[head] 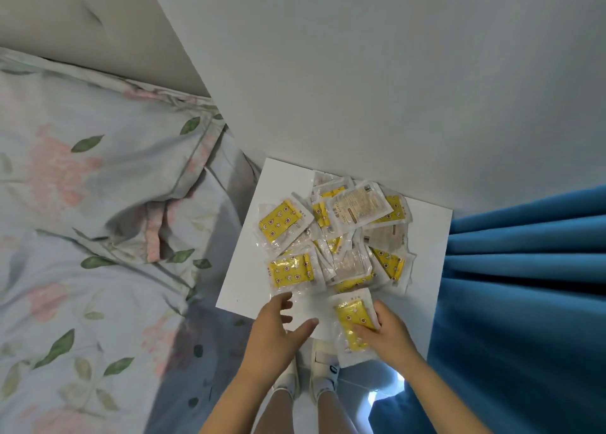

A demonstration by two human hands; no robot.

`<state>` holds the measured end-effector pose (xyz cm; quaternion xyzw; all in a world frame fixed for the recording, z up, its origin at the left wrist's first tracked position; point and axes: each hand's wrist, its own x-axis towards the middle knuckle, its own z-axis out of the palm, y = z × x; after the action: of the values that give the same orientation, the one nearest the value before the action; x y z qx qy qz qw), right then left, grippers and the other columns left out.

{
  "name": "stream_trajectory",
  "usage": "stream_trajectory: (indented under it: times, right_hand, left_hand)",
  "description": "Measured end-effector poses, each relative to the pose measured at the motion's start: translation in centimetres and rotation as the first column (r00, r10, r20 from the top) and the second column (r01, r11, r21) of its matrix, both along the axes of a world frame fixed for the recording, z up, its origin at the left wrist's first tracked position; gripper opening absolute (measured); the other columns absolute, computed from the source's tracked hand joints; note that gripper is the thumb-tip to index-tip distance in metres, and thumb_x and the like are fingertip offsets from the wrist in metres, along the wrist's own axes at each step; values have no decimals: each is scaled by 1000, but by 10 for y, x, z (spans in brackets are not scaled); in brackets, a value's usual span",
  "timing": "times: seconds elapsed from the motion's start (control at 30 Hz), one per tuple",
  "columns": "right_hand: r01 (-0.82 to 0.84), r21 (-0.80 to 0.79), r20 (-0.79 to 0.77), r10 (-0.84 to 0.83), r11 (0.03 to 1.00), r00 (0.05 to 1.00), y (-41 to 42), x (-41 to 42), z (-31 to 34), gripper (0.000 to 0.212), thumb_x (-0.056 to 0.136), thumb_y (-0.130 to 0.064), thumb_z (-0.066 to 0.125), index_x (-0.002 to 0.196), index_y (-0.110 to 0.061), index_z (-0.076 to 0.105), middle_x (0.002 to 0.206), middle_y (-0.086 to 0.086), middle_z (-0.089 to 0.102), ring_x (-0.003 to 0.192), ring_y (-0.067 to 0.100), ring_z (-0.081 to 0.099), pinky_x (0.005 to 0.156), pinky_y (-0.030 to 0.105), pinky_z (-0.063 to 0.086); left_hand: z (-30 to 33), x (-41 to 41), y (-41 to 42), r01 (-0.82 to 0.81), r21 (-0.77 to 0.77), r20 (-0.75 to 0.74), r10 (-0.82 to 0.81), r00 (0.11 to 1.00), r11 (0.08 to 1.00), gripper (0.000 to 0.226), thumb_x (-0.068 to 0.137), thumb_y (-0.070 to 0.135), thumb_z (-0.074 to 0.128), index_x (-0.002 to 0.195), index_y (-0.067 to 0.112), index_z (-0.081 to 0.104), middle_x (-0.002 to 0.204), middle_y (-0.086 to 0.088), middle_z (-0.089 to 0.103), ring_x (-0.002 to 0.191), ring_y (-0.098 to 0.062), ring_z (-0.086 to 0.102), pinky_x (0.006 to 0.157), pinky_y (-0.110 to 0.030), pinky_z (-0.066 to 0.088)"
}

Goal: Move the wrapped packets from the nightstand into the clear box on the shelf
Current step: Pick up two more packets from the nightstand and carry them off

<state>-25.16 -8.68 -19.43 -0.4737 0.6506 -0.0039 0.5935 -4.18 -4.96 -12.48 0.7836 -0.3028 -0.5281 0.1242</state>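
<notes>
Several wrapped packets (341, 233), clear plastic with yellow patterned inserts, lie in a loose pile on the white nightstand (426, 269). My right hand (383, 332) is closed on one yellow packet (352, 322) at the nightstand's near edge. Over the near edge, just below another yellow packet (290, 269), my left hand (278, 328) hovers with fingers spread and nothing in it. The clear box and the shelf are out of view.
A bed with floral bedding (91, 220) and a padded headboard (82, 30) lies to the left. A blue curtain (524, 302) hangs close on the right. A pale wall (360, 73) stands behind the nightstand. My feet in white shoes (311, 378) stand on the floor below.
</notes>
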Motion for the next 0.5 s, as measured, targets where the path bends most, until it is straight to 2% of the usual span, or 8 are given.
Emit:
stream_trajectory:
  times: [0.07,0.13,0.2,0.23,0.3,0.37,0.43,0.5]
  right_hand:
    - [182,152,219,-212,972,952,2,32,23,29,84,-12,72,108,-23,59,104,-1,71,100,19,68,81,31,58]
    - [186,252,376,-273,950,885,0,65,43,33,86,-4,67,113,-22,60,106,-1,73,100,15,69,84,30,57]
    - [165,256,447,-268,952,854,-5,94,53,33,85,5,61,107,-19,63,93,-5,75,90,10,71,75,21,55]
    - [227,215,439,-302,950,846,-8,107,52,31,82,6,59,100,-19,65,85,-6,74,84,11,70,69,17,53]
    - [445,44,296,-437,895,849,-12,128,34,25,80,1,62,95,-20,63,92,-3,69,91,19,63,69,17,48]
    - [525,-153,24,-528,837,849,-18,146,6,36,78,-9,71,110,-17,59,118,5,58,111,26,51,81,26,43]
    - [377,-234,-274,-433,896,859,-22,159,-16,63,69,-23,81,124,-15,51,134,12,44,123,34,39,88,38,41]
    - [219,-217,-438,-295,951,849,-25,165,-29,75,62,-37,86,124,-19,47,136,13,38,124,35,35,91,44,42]
  left_hand:
    - [-1,1,-2,-167,91,-170,180,969,982,61,77,42,74,128,23,47,121,10,54,105,-9,58,80,-18,46]
    - [-1,6,-2,-265,126,-360,293,886,956,35,80,37,73,106,17,63,111,4,68,94,-9,67,74,-18,50]
    - [0,14,-1,-396,108,-418,403,814,912,16,83,26,72,92,13,73,93,-7,76,81,-13,71,69,-22,54]
    - [0,21,1,-471,94,-401,466,789,877,14,83,22,72,90,11,75,89,-8,77,81,-16,72,69,-25,55]
    - [-3,37,4,-578,68,-328,565,757,813,14,81,22,75,86,9,75,83,-5,77,78,-17,74,69,-28,56]
    - [-2,54,7,-640,42,-292,623,726,767,10,81,20,75,80,10,74,76,-3,77,69,-13,73,64,-27,55]
    - [-1,68,11,-643,21,-280,622,731,766,9,82,18,74,80,10,73,75,-3,77,63,-11,71,60,-23,54]
    - [1,79,16,-616,16,-286,594,752,787,11,82,19,73,86,8,73,79,-5,77,69,-15,73,66,-29,57]
